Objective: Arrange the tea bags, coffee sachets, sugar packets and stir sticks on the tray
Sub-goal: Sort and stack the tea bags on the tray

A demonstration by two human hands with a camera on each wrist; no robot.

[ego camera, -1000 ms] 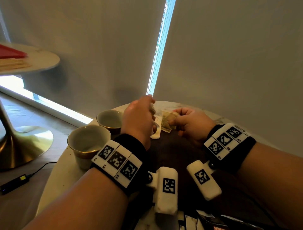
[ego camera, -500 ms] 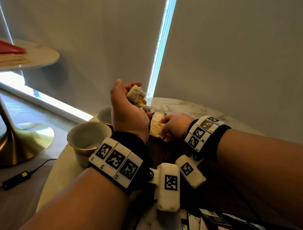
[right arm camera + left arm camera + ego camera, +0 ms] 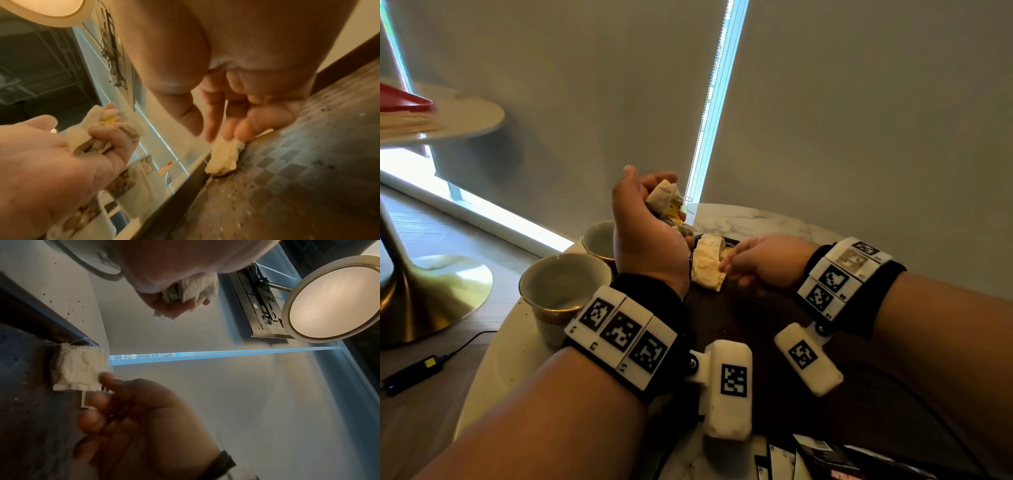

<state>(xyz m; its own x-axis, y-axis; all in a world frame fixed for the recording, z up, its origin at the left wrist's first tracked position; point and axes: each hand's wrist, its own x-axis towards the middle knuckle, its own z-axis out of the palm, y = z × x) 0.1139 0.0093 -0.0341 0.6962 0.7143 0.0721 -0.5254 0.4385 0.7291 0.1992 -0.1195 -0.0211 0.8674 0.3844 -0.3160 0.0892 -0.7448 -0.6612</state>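
Lifted since earlier, the left hand (image 3: pixel 650 236) clutches crumpled paper tea bags (image 3: pixel 666 202). Right hand (image 3: pixel 763 260) fingertips (image 3: pixel 242 134) pinch a wrinkled tea bag (image 3: pixel 707 265) on the dark checkered tray (image 3: pixel 308 170).

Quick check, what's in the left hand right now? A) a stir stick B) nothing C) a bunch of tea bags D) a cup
C: the left hand is raised with its fingers curled round a bunch of tea bags, seen crumpled in its grip in the right wrist view too, while the right hand touches another tea bag on the tray.
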